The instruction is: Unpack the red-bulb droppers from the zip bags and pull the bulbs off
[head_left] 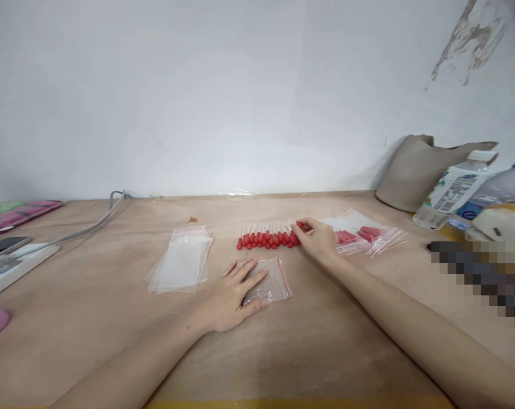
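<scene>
The left hand (229, 301) is lying palm down with its fingers spread, covering the left part of a small clear plastic zip bag with a red seal strip (277, 281), while the right hand (317, 241), apart from it and farther off, is bringing its thumb and fingertips to the right end of a row of thin pale sticks with rounded red heads (266, 239); a red head is showing at those fingertips, but I cannot tell whether they are clamping it or only touching it. The row is lying on the brown wood-look table (257, 363), just beyond the bag, its heads facing near and its pale ends pointing far. To the left, a stack of flat clear plastic bags (183, 267) is resting beyond the left hand, and to the right, clear bags holding red pieces (364, 236) are overlapping just beside the right hand. The step in hand seems to be sorting or picking at the row's right end while the left hand is steadying the bag; the next move is probably calling for a light fingertip pinch, keeping the neighbouring sticks in line
</scene>
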`<action>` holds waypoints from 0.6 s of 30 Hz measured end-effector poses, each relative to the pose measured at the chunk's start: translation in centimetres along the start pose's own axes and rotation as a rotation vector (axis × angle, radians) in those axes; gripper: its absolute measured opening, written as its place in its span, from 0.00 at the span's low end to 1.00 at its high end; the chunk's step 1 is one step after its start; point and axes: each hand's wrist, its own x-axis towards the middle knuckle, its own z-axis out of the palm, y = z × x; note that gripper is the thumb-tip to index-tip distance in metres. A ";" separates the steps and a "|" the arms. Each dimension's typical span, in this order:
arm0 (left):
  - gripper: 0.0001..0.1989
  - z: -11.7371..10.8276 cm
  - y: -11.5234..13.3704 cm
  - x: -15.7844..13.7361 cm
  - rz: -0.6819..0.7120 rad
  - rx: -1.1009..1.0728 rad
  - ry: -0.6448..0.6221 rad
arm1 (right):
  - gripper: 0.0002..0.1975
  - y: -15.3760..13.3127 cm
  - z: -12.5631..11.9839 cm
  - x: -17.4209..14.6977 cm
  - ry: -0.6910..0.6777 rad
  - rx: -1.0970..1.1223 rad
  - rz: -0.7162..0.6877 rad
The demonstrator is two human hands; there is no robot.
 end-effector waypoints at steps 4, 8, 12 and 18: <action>0.29 -0.1 0.2 0.0 -0.010 0.019 -0.015 | 0.13 0.1 -0.1 0.2 0.018 0.059 0.026; 0.29 -0.2 0.2 0.0 -0.014 0.020 -0.020 | 0.14 0.9 -0.8 0.7 0.101 0.111 0.054; 0.30 -0.3 0.4 0.1 -0.040 0.018 -0.038 | 0.11 2.7 -1.2 0.3 0.028 0.101 0.030; 0.30 -0.3 0.3 0.1 -0.029 0.023 -0.037 | 0.10 3.9 -0.4 -0.5 -0.057 0.142 -0.062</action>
